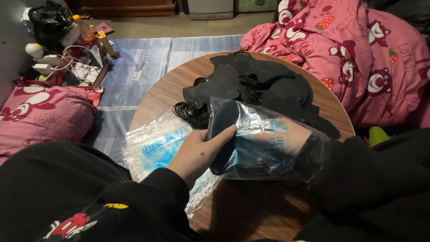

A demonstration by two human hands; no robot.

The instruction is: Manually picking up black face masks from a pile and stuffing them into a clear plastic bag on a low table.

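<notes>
Clear plastic bag [264, 143], glossy, wrinkled, pale blue print on one face; a black mask shows dark through the film. It is held above the near half of the round wooden table [156, 92], near the table's near edge.

Left hand [199, 152] grips the bag's left edge: thumb on top, pressed against the film, fingers curled under it. Right hand [298, 139] is pushed inside the bag from the right, seen only through the plastic. Cannot tell whether its fingers are spread or closed on the mask.

Just beyond the bag: a heap of black face masks [264, 87] with looped ear cords, filling the middle and far side of the table, reaching near the far rim. Left of the left hand: a flat stack of empty clear bags [152, 145] with blue print, overhanging the left rim.

Open wood only at the near edge, below the bag, and a strip along the far left rim.

Off the table: pink printed quilt [358, 54] right, pink pillow [40, 118] left, blue striped mat [134, 71] beyond, and a clutter of chargers and cables [62, 62] at far left.
</notes>
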